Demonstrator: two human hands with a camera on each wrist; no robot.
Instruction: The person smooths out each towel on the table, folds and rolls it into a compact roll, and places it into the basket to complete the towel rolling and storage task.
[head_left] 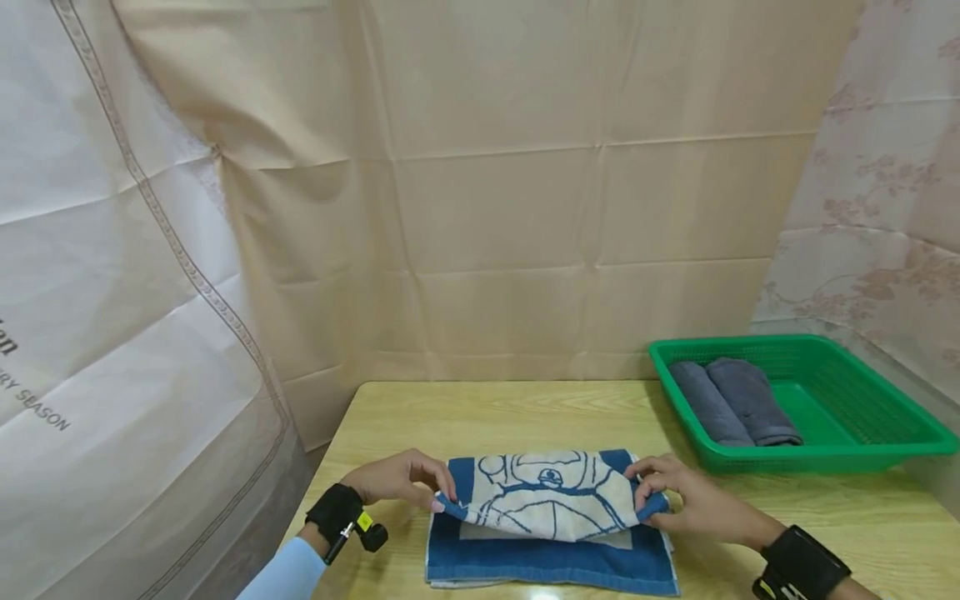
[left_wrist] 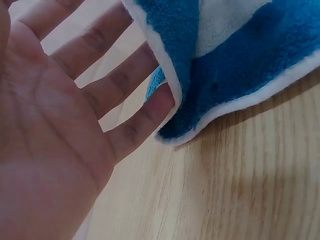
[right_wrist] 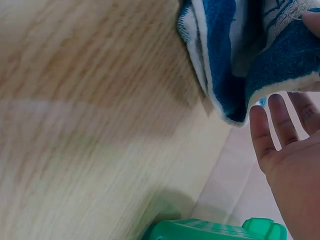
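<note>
A blue and white patterned towel [head_left: 555, 500] lies folded on the table, its upper layer lifted a little off the layer below. My left hand [head_left: 405, 479] pinches the left end of that raised edge between thumb and fingers. At the right end, my right hand [head_left: 678, 496] pinches the same edge. In the left wrist view, the fingers [left_wrist: 120, 85] reach behind the towel's white-trimmed border [left_wrist: 165, 60]; the thumb is mostly out of frame. The right wrist view has the thumb on the towel [right_wrist: 285, 60] and several fingertips beneath its edge.
A green plastic basket [head_left: 862, 454] stands on the right of the wooden table [head_left: 450, 408], holding rolled or folded dark grey towels [head_left: 738, 400]. Beige cloth [head_left: 510, 208] hangs behind the table, and a pale printed cloth [head_left: 150, 375] hangs at left.
</note>
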